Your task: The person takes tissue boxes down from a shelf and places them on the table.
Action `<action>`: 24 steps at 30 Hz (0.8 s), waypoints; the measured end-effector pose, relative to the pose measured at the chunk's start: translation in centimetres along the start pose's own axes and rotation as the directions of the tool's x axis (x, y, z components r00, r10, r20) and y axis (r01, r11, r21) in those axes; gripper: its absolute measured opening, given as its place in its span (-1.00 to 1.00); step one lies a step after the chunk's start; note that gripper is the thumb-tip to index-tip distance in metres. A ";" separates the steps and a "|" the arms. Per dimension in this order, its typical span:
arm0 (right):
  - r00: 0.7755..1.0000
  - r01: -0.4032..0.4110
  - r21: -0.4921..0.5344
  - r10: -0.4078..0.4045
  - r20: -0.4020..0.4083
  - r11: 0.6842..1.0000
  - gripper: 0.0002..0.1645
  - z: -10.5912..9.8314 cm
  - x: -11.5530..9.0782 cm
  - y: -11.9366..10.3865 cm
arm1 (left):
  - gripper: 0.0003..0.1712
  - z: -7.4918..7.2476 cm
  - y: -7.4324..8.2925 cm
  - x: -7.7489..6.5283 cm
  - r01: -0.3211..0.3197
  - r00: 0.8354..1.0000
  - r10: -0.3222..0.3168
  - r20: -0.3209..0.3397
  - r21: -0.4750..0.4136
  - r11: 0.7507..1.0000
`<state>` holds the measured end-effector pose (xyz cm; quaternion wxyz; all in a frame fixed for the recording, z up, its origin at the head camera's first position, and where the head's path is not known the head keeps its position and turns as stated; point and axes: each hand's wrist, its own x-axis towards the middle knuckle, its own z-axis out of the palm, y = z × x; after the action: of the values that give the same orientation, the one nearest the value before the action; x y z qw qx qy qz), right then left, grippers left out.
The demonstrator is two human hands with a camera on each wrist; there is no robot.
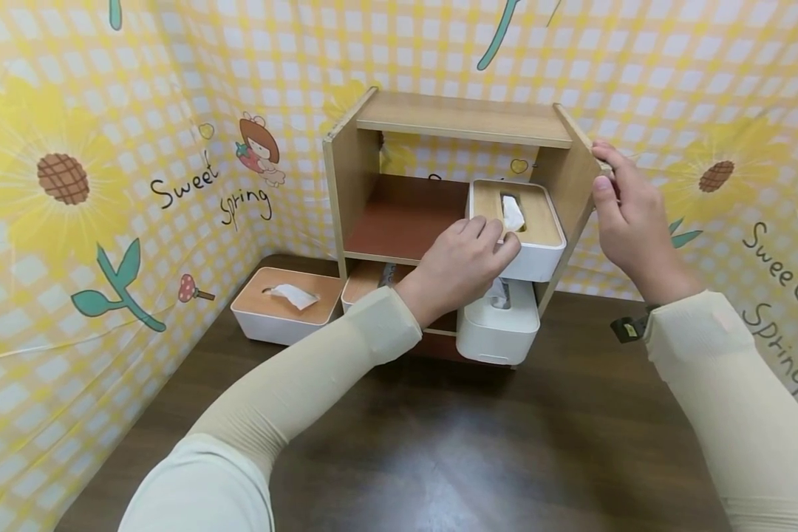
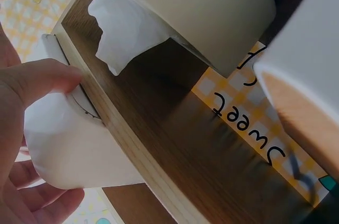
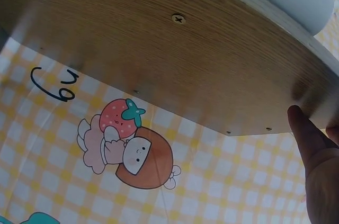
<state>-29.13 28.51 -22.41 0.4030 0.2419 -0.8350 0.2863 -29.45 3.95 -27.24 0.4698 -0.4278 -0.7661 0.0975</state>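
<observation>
A white tissue box with a wooden lid (image 1: 541,255) sits at the right end of the upper shelf, its front sticking out past the shelf edge. My left hand (image 1: 459,258) grips this box at its front left corner; in the left wrist view the thumb (image 2: 53,81) lies at the box by the shelf board, with fingers curled around the far side. At the right side panel (image 1: 572,177) of the wooden shelf unit, my right hand (image 1: 635,222) holds the edge. Its thumb (image 3: 304,128) touches the panel's outer face in the right wrist view.
A white tissue box (image 1: 495,336) juts from the lower shelf on the right. Another, wood-lidded box (image 1: 362,281) is partly behind my left forearm. A third tissue box (image 1: 273,321) stands on the dark table (image 1: 452,443) left of the unit. Checked cloth (image 1: 292,74) covers the walls.
</observation>
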 end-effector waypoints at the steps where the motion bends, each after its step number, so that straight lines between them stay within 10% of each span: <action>1: 1.000 0.000 -0.004 0.000 0.003 1.000 -0.49 0.0 0.0 0.0 | -0.67 0.0 0.0 0.0 0.002 1.000 -0.002 0.002 -0.001 1.000; 24: 1.000 0.001 -0.018 -0.001 0.023 1.000 -0.48 -0.1 0.2 -0.1 | -0.65 -0.2 -1.5 -2.0 0.017 1.000 -0.018 -0.012 -0.066 0.998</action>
<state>-29.13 28.49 -22.20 0.3956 0.2420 -0.8421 0.2754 -29.75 1.49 -27.64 0.4611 -0.4368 -0.7696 0.0651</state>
